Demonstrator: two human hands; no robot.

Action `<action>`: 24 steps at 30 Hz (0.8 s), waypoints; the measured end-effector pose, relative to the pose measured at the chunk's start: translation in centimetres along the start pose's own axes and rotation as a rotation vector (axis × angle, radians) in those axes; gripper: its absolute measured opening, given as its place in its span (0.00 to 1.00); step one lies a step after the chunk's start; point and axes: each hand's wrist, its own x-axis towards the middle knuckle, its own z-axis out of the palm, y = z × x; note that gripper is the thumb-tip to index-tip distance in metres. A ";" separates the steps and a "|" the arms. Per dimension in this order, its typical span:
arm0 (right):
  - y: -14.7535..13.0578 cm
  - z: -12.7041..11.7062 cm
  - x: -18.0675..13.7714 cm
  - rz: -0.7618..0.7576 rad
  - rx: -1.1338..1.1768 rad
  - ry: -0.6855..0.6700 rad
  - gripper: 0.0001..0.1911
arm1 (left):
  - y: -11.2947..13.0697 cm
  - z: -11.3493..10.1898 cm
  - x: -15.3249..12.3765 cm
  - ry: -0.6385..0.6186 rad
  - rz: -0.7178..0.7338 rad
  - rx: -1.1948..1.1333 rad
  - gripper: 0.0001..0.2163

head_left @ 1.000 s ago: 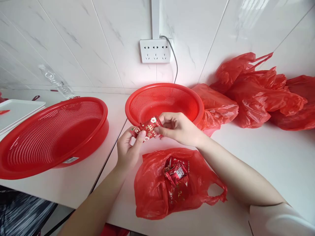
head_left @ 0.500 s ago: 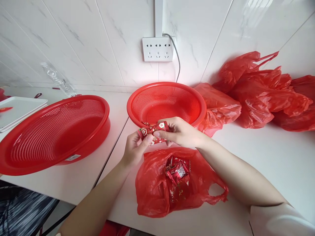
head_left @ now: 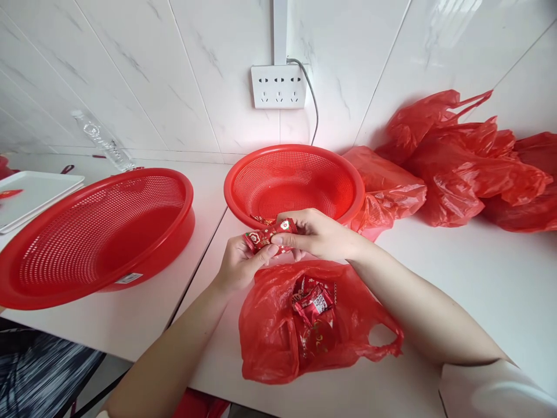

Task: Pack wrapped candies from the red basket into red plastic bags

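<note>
Between my two hands is a small red wrapped candy (head_left: 261, 237) with white and gold flowers printed on it. My left hand (head_left: 241, 261) pinches its left side, thumb on top. My right hand (head_left: 313, 233) grips the right side, its thumb pressed on the wrapper. More patterned red wrapping shows just behind, partly hidden by my fingers. Below my hands an open red plastic bag (head_left: 270, 342) lies on the table, with shiny red wrapped candies (head_left: 315, 305) in its mouth. Directly behind my hands stands a red mesh basket (head_left: 296, 154).
A larger red basket (head_left: 143, 261) stands tilted at the left. Several filled red plastic bags (head_left: 456, 168) lie along the wall at the right. A clear plastic bottle (head_left: 104, 142) and a white tray (head_left: 39, 194) are at the far left. A socket panel (head_left: 279, 87) is on the wall.
My left thumb has slid slightly right and down along the wrapped candy. Both hands stay in nearly the same place, and the bag and baskets have not moved.
</note>
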 end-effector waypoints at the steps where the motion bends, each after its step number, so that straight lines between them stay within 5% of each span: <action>1: 0.0 0.0 0.0 0.007 0.004 -0.002 0.13 | 0.0 0.0 0.0 -0.001 -0.001 -0.001 0.16; 17: 0.4 -0.1 0.2 0.011 0.081 -0.024 0.15 | -0.2 0.1 -0.1 0.023 -0.051 -0.015 0.15; 24: -0.6 0.7 -0.1 0.007 -0.051 0.013 0.19 | 0.0 -0.1 -0.3 -0.072 -0.165 -0.347 0.17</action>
